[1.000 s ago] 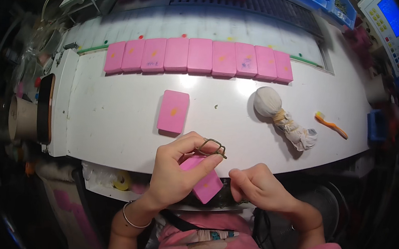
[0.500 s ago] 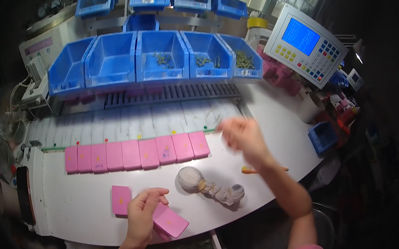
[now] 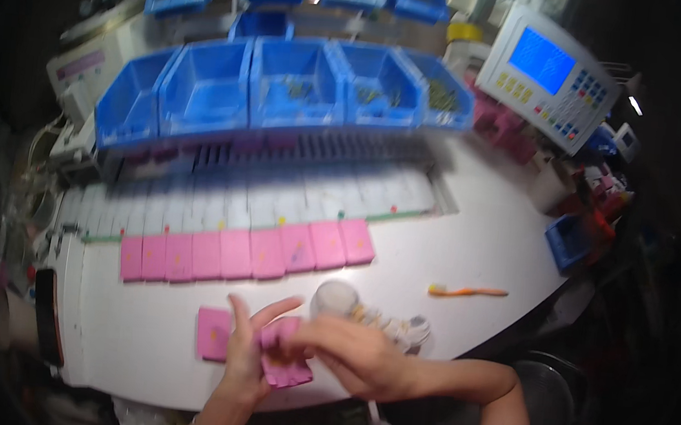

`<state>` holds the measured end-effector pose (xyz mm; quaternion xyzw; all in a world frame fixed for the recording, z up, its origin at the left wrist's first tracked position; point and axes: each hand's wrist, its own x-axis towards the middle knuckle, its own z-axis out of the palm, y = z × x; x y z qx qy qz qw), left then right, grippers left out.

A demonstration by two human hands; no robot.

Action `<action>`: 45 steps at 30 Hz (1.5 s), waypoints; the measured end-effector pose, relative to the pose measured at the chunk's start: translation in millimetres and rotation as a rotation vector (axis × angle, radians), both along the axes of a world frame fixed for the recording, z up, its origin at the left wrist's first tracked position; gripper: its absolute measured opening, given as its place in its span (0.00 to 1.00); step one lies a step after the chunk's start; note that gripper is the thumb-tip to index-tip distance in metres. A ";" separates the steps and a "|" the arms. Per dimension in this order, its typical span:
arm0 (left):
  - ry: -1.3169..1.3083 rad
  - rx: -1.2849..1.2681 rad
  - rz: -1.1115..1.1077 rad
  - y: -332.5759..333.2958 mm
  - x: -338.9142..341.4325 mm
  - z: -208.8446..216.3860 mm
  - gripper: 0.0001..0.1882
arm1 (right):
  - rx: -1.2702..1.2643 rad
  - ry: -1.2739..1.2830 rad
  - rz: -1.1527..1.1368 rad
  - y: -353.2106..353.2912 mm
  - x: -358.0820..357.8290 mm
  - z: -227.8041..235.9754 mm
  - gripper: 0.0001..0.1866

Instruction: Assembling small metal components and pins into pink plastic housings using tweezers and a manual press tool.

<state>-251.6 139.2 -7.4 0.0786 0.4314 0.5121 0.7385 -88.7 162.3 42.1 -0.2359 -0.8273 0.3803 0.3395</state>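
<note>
Pink block (image 3: 293,377), in left hand (image 3: 242,360), blue screen (image 3: 542,60), text illegible

right grip (image 3: 353,357): blurred | pink block (image 3: 289,375): partly hidden behind it | dark shape (image 3: 277,352) atop: blurred, perhaps an object

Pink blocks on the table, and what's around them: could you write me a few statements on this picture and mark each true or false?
1. The left hand holds a pink block. True.
2. The right hand is far from that block. False: it is right by it, though blur hides whether they touch.
3. The toothbrush lies on the table. True.
4. Every blue bin is bare inside. False: green bits lie in the lower right bin.
5. Nine blocks form a row. True.
6. The loose block lies right of the left hand. False: it lies to its left.
</note>
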 end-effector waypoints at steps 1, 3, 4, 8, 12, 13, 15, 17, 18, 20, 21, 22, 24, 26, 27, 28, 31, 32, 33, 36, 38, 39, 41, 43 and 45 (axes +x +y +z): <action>-0.005 0.085 -0.147 -4.0 2.5 4.0 0.41 | 0.087 0.018 -0.085 1.5 -1.2 -6.6 0.19; -0.291 0.289 -0.283 -9.0 0.7 4.6 0.41 | -0.005 -0.051 -0.091 13.0 6.4 -9.1 0.26; -0.189 0.272 -0.304 -8.8 -1.7 5.7 0.41 | -0.183 0.088 -0.125 14.4 12.7 -20.8 0.27; 0.094 0.223 -0.281 -4.7 -13.5 6.3 0.40 | 0.314 -0.608 -0.346 3.4 36.4 -38.8 0.33; 0.249 0.240 -0.257 -8.3 -14.5 -5.0 0.37 | 0.164 -0.629 -0.293 -11.5 27.8 -23.2 0.38; 0.310 0.251 -0.268 -9.8 -17.9 -9.5 0.38 | 0.159 -0.617 -0.272 -14.8 20.0 -18.6 0.38; 0.310 0.225 -0.201 -10.0 -13.9 -4.7 0.37 | 0.348 -0.306 -0.386 -26.6 7.1 -8.4 0.37; 0.381 0.308 -0.202 -10.7 -12.8 0.8 0.36 | 0.522 -0.252 -0.454 -28.4 -5.0 -18.6 0.34; 0.599 0.419 -0.107 -9.3 -9.6 3.0 0.36 | 0.556 -0.307 -0.369 -28.0 -11.4 -28.9 0.34; 0.519 0.350 -0.152 -8.2 -11.5 -5.1 0.36 | 0.585 -0.517 -0.246 -23.7 -11.3 -23.6 0.32; 0.440 0.281 -0.196 -7.7 -12.1 -10.3 0.36 | 0.585 -0.520 -0.245 -24.4 -8.3 -19.3 0.32; 0.424 0.327 -0.172 -7.5 -11.1 -10.1 0.36 | 0.503 -0.483 -0.269 -24.5 -6.6 -15.4 0.32; 0.397 0.259 -0.169 -8.5 -12.2 -1.1 0.35 | 0.420 -0.444 -0.289 -25.6 -7.0 -18.2 0.33; 0.368 0.196 -0.162 -4.2 -10.3 2.1 0.35 | 0.595 -0.325 -0.400 -25.3 -7.1 -31.6 0.33; 0.432 0.278 -0.134 -1.2 -8.0 -2.7 0.35 | 0.597 -0.323 -0.396 -23.3 -8.7 -35.8 0.33; 0.490 0.359 -0.114 0.0 -5.8 -4.9 0.34 | 0.529 -0.371 -0.360 -22.2 -10.6 -37.9 0.33; 0.352 0.267 -0.137 -4.2 -2.8 -8.8 0.33 | 0.297 -0.439 -0.300 -22.0 -3.9 -29.5 0.34; 0.354 0.256 -0.136 -7.6 -4.9 -7.2 0.33 | 0.148 -0.339 -0.278 -18.2 -1.5 -23.6 0.35; 0.343 0.288 -0.096 -9.9 -7.6 -4.4 0.33 | 0.000 -0.240 -0.255 -18.2 -0.5 -18.3 0.37; 0.307 0.367 0.053 -4.4 -8.4 -7.4 0.34 | 0.061 -0.190 -0.319 -28.1 4.9 -10.6 0.38; 0.372 0.414 0.075 -3.4 -11.3 -10.0 0.33 | 0.224 -0.161 -0.406 -35.4 3.5 -11.6 0.36; 0.435 0.465 0.093 -1.9 -13.0 -10.9 0.32 | 0.326 -0.165 -0.391 -36.6 2.4 -18.5 0.36; 0.505 0.541 0.116 1.5 -9.3 -8.3 0.30 | 0.215 -0.373 -0.127 -48.3 -6.4 -20.7 0.37; 0.582 0.623 0.141 3.7 -7.5 -9.5 0.29 | 0.251 -0.406 -0.160 -45.5 -5.2 -20.2 0.39; 0.617 0.541 0.103 0.4 -6.8 -15.8 0.27 | 0.118 -0.494 -0.064 -36.7 0.4 -9.6 0.40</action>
